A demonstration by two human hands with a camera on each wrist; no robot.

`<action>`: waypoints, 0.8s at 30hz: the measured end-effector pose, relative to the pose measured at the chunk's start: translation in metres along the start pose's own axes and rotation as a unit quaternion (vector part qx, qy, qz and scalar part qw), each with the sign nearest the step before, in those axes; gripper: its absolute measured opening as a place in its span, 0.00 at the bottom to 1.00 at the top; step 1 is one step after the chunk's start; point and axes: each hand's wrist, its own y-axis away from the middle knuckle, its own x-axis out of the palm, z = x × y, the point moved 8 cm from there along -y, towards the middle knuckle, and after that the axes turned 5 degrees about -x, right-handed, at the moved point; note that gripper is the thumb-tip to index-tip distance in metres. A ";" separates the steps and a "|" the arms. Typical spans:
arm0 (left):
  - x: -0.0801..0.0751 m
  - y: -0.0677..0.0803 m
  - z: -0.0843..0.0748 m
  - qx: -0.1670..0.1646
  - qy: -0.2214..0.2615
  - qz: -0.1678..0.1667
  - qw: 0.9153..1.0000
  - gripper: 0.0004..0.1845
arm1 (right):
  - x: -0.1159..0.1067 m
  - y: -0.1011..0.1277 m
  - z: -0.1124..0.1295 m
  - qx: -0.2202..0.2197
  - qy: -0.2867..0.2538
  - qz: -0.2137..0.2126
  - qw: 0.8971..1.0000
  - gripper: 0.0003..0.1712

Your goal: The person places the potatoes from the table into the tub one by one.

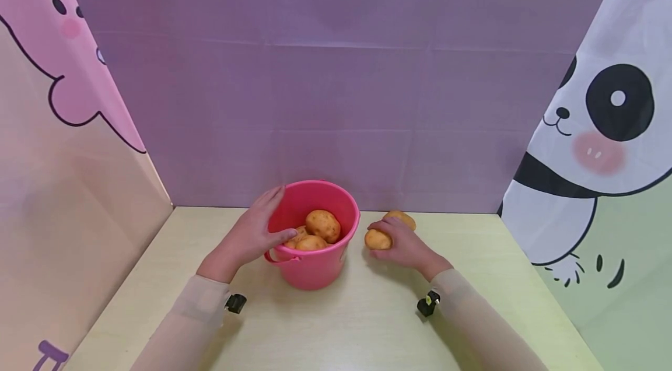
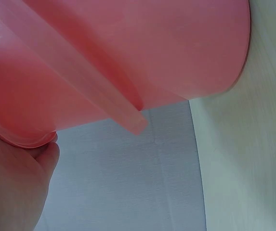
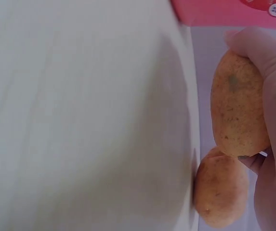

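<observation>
A: Taking the pink bucket [image 1: 314, 254] as the landmark, what is found on its left?

B: The left hand [image 1: 255, 235] is laid against the left rim; the thumb is hooked over the edge and the fingers are curved round the outer wall, so the bucket is gripped and steadied. In the left wrist view only the pink wall [image 2: 128, 57] and its handle are made out, with the tabletop beyond.

A: And inside the bucket?

B: Three potatoes [image 1: 322, 225] are seen piled within, the topmost lying toward the right side.

A: What is found to the right?

B: Just beside the right wall, a potato [image 1: 377, 240] is clasped by the right hand [image 1: 401, 245], its fingers curled round it. Its long axis is turned roughly across, toward the bucket. A second potato [image 1: 401, 219] is left on the tabletop just behind and touching the first, as is shown in the right wrist view [image 3: 220, 195]. The right hand is plainly the nearer one to both.

A: The surface and the room?

B: A pale yellow-green tabletop [image 1: 367, 324] is enclosed by a lilac backdrop [image 1: 336, 67], with a pink cartoon panel [image 1: 63, 97] far left of the bucket and a panda panel [image 1: 604, 126] far right.
</observation>
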 end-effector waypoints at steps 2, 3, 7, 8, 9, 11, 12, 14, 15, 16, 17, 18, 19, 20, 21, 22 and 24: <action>0.000 0.000 0.000 0.001 0.000 0.000 1.000 0.59 | -0.003 -0.002 0.000 0.010 -0.010 -0.001 1.000 0.29; 0.000 0.000 0.000 0.002 0.000 0.000 1.000 0.59 | -0.004 -0.003 0.001 0.011 -0.014 -0.003 1.000 0.29; -0.001 0.000 -0.001 0.002 -0.001 0.000 1.000 0.59 | -0.013 -0.006 0.004 0.017 -0.025 -0.016 0.999 0.30; -0.001 0.000 -0.001 0.000 0.000 0.000 1.000 0.59 | -0.016 -0.006 0.005 0.017 -0.028 -0.019 0.999 0.31; -0.001 0.000 -0.001 -0.002 0.000 0.000 1.000 0.59 | -0.018 -0.007 0.006 0.019 -0.031 -0.022 0.999 0.31; -0.001 0.000 -0.001 -0.006 0.003 -0.001 1.000 0.59 | -0.024 -0.008 0.006 0.027 -0.042 -0.027 0.998 0.31; -0.001 -0.001 -0.001 -0.009 0.004 -0.001 1.000 0.59 | -0.027 -0.009 0.007 0.028 -0.047 -0.030 0.998 0.31; 0.000 -0.001 0.000 -0.015 0.007 -0.002 1.000 0.60 | -0.033 -0.011 0.010 0.027 -0.059 -0.035 0.997 0.31; 0.000 -0.001 0.000 -0.017 0.010 -0.002 1.000 0.60 | -0.036 -0.012 0.011 0.026 -0.063 -0.038 0.997 0.30; 0.000 -0.001 0.001 -0.019 0.011 -0.002 1.000 0.61 | -0.039 -0.012 0.012 0.025 -0.067 -0.041 0.997 0.29; 0.000 -0.001 0.001 -0.022 0.013 -0.002 1.000 0.61 | -0.042 -0.013 0.014 0.023 -0.070 -0.044 0.996 0.29; 0.000 -0.001 0.001 -0.023 0.014 -0.002 1.000 0.61 | -0.045 -0.014 0.014 0.023 -0.072 -0.046 0.996 0.29; 0.001 -0.001 0.002 -0.024 0.015 -0.002 1.000 0.62 | -0.048 -0.015 0.015 0.023 -0.075 -0.048 0.996 0.29; 0.001 -0.001 0.002 -0.023 0.015 -0.002 1.000 0.62 | -0.051 -0.016 0.016 0.024 -0.078 -0.051 0.995 0.29; 0.001 -0.001 0.002 -0.022 0.015 -0.002 1.000 0.62 | -0.054 -0.017 0.016 0.024 -0.080 -0.054 0.995 0.29; 0.001 -0.001 0.002 -0.022 0.014 -0.003 1.000 0.62 | -0.056 -0.018 0.017 0.027 -0.083 -0.054 0.995 0.30; 0.001 -0.002 0.001 -0.018 0.012 -0.005 1.000 0.62 | -0.062 -0.021 0.018 0.029 -0.088 -0.057 0.994 0.30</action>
